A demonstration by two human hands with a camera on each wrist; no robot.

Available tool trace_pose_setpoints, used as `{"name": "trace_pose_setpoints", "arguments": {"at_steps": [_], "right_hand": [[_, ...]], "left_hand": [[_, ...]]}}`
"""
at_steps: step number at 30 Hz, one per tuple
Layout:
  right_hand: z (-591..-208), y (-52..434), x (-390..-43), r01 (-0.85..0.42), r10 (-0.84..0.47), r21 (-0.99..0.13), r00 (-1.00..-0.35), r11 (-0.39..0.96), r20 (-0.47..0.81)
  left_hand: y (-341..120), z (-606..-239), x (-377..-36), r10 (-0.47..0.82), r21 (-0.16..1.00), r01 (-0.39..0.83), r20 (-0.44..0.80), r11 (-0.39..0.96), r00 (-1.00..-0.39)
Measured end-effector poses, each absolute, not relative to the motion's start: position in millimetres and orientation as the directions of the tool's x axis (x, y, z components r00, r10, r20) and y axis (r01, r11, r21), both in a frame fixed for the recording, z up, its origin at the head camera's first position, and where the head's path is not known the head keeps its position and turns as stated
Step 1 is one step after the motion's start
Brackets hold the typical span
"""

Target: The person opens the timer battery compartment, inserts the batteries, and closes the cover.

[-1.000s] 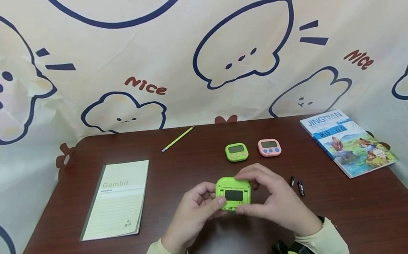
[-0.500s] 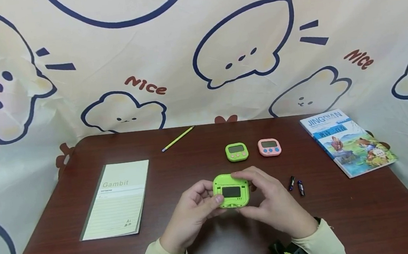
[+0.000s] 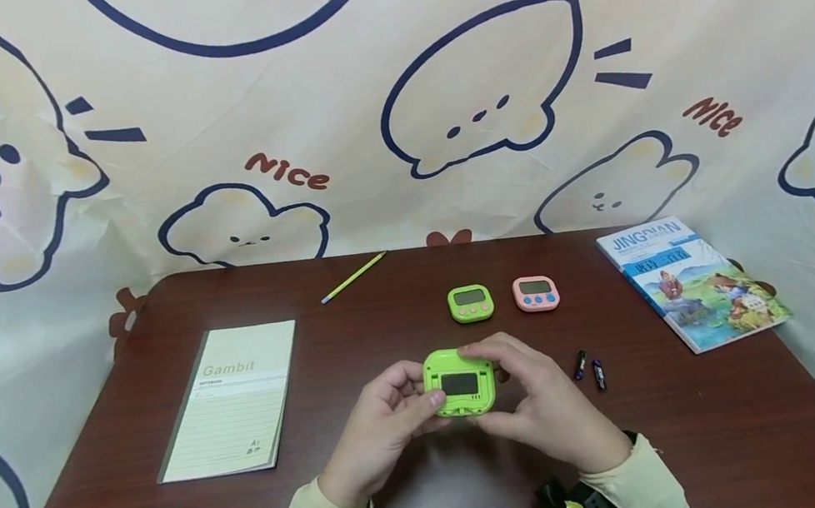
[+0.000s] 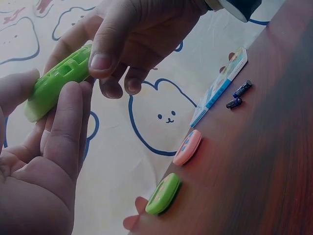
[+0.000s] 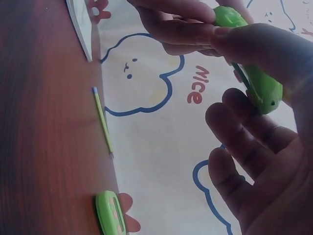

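Observation:
Between both hands, above the table, is a green digital timer (image 3: 462,405) with its back turned up. A dark rectangle sits in the middle of that back, and recessed slots show along its edge in the left wrist view. My left hand (image 3: 383,437) grips its left side, thumb on the back. With thumb and index finger, my right hand (image 3: 557,409) pinches its right side at top and bottom; the other fingers are mostly hidden from the head view. Two small batteries, one (image 3: 580,365) beside another (image 3: 599,375), lie right of the right hand.
Beyond the hands lie another green timer (image 3: 470,304) and a pink timer (image 3: 536,294), faces up. A notebook (image 3: 231,400) is at left, a pencil (image 3: 353,278) near the back edge, and an illustrated book (image 3: 694,284) at right. Patterned cloth (image 3: 350,84) hangs behind the table.
Over the last second the held timer and the right hand have shifted slightly to the left. The grip of both hands looks the same, and the batteries have not been touched.

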State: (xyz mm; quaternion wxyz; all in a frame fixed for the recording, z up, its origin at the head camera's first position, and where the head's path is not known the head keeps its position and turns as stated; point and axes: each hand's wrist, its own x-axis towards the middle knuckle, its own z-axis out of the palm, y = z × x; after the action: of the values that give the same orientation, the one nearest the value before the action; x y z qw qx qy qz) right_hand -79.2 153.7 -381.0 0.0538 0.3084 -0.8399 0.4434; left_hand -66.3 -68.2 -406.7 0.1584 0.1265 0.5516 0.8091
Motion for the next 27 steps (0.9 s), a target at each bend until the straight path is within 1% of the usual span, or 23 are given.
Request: {"name": "trace_pose_setpoints", "arguments": {"at_steps": [5, 8, 12, 13, 16, 18, 19, 22, 23, 25, 27], "right_hand": [[-383, 152, -82, -0.613, -0.478, -0.684, -0.774, 0.396, 0.416], [-384, 152, -81, -0.604, -0.468, -0.683, -0.782, 0.411, 0.411], [-384, 154, -81, -0.541, -0.448, -0.716, -0.824, 0.442, 0.346], [-384, 154, -81, -0.517, -0.443, -0.733, -0.837, 0.443, 0.322], [-385, 156, -83, -0.456, -0.430, -0.780, -0.862, 0.428, 0.268], [-386, 158, -83, -0.431, -0.424, -0.803, -0.871, 0.412, 0.249], [-386, 158, -84, -0.421, -0.423, -0.813, -0.873, 0.401, 0.243], [-387, 160, -84, -0.399, -0.430, -0.841, -0.874, 0.365, 0.227], [-387, 160, -84, -0.395, -0.438, -0.850, -0.871, 0.349, 0.225], [-387, 160, -83, -0.384, -0.460, -0.869, -0.861, 0.312, 0.215], [-386, 158, -82, -0.374, -0.483, -0.883, -0.851, 0.285, 0.205]], "left_hand": [[-70, -408, -68, 0.401, 0.938, -0.116, 0.026, -0.325, -0.916], [-73, -409, -70, 0.388, 0.968, -0.060, 0.040, -0.242, -0.921], [-76, -409, -73, 0.348, 0.995, 0.058, 0.082, -0.080, -0.934], [-77, -409, -73, 0.340, 0.995, 0.084, 0.099, -0.059, -0.935], [-79, -408, -73, 0.328, 0.976, 0.218, 0.207, -0.004, -0.922], [-81, -408, -73, 0.334, 0.933, 0.358, 0.324, 0.044, -0.885], [-81, -408, -73, 0.341, 0.896, 0.439, 0.392, 0.072, -0.855], [-82, -406, -73, 0.365, 0.735, 0.658, 0.575, 0.162, -0.732], [-83, -406, -73, 0.372, 0.676, 0.713, 0.623, 0.188, -0.688], [-82, -404, -73, 0.380, 0.584, 0.784, 0.690, 0.211, -0.616], [-83, -403, -74, 0.381, 0.525, 0.821, 0.728, 0.224, -0.570]]}}
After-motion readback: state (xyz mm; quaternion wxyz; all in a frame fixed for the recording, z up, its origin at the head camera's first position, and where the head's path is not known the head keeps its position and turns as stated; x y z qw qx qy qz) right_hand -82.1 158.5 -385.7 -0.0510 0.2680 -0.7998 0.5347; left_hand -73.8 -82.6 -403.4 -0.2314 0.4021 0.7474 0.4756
